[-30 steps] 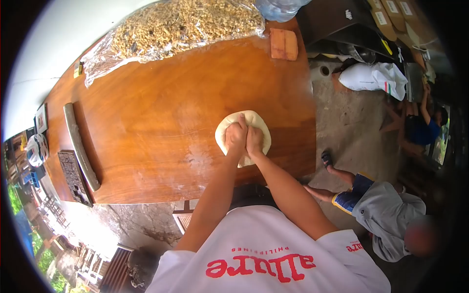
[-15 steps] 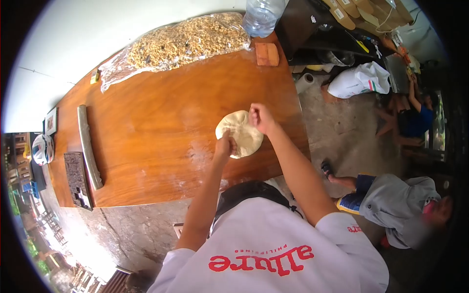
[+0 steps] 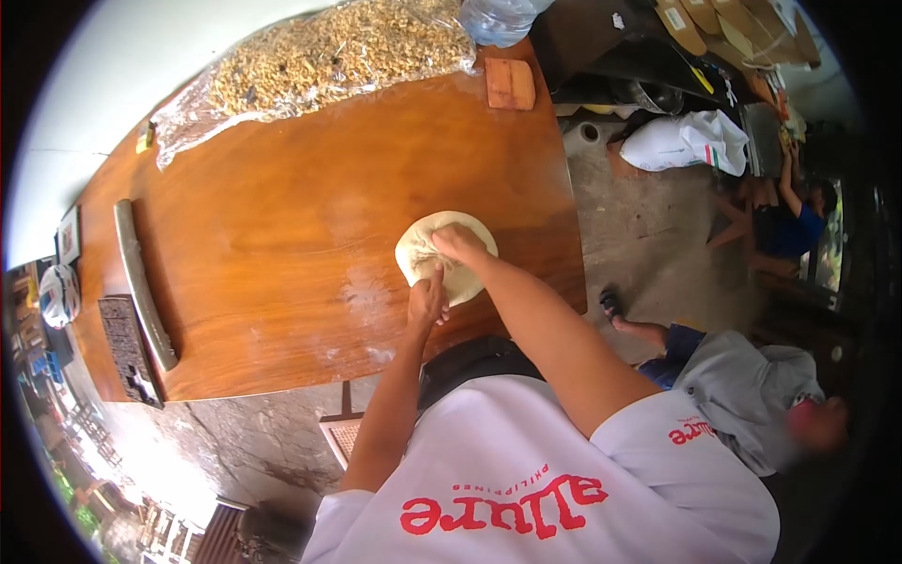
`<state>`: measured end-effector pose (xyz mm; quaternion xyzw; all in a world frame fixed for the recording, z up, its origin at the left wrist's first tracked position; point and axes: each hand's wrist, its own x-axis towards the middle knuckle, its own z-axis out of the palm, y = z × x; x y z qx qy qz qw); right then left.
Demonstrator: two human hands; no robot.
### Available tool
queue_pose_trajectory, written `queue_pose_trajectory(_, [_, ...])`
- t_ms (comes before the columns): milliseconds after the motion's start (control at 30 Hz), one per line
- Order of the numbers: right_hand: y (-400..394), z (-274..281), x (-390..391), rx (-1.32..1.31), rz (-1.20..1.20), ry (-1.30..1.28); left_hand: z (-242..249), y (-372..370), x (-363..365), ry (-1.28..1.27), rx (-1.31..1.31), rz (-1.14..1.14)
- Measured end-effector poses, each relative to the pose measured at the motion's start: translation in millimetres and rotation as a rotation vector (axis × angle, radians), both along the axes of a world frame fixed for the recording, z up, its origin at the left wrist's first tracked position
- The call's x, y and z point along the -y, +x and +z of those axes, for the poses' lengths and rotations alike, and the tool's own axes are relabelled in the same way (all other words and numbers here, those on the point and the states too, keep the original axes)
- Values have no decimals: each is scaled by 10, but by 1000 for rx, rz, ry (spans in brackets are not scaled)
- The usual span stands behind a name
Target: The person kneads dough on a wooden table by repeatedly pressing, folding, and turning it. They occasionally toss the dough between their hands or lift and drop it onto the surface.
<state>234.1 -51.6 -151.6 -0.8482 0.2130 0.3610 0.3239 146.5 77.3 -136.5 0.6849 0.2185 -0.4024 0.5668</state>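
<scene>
A round, flattened piece of pale dough lies on the wooden table near its front edge, its middle creased and pressed in. My right hand is closed and pushes into the upper middle of the dough, its fingertips hidden in the fold. From the lower left, my left hand grips the near side with curled fingers, its thumb at the crease.
Flour dusts the table left of the dough. Further off are a clear bag of brown crumbly pieces, a water bottle and a wooden block. A grey tube lies left. One person is close on the right.
My right hand has come from the dough's far right edge into its middle and pressed down. My left hand has slid toward the near edge. The view has shifted slightly.
</scene>
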Motion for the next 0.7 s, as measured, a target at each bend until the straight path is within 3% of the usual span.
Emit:
queue_pose_trajectory(167, [189, 167, -150, -48, -9, -71, -70, 8, 37, -1, -85, 44])
queue_pose_trajectory(200, [167, 57, -173, 103, 4, -102, -44, 36, 53, 8, -80, 44])
queue_pose_trajectory(333, [189, -48, -116, 138, 90, 28, -17, 99, 88, 51, -66, -27])
queue_pose_trajectory(567, [-42, -67, -130, 482, 112, -111, 78, 161, 185, 303, -1, -212])
queue_pose_trajectory(633, [-36, -110, 195, 24, -202, 857, 193, 192, 181, 340, -32, -334])
queue_pose_trajectory(667, [-93, -28, 339, -151, -497, 1048, 162, 231, 152, 385, -17, -502])
queue_pose_trajectory(700, [-128, 169, 581, -349, -752, 1241, 227, 315, 195, 386, 3, -509])
